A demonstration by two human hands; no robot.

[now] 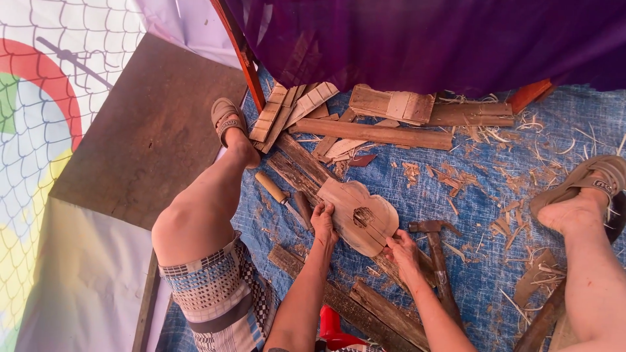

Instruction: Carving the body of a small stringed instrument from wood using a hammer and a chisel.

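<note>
Wooden carved piece (358, 215) gripped at both edges by left hand (323, 223) and right hand (402, 251), apparently atop a plank (297, 166).

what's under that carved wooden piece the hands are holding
The carved wooden piece, gripped by the left hand and right hand, rests on a dark plank over blue tarp. What lies directly beneath is hidden.

**Workshop floor under purple cloth**

A blue tarpaulin (456, 215) strewn with wood shavings (486, 133) covers the floor. A dark brown board (150, 130) lies beside it, netting (39, 130) over a colourful banner further out. Purple fabric (424, 39) hangs above in daylight.
</note>
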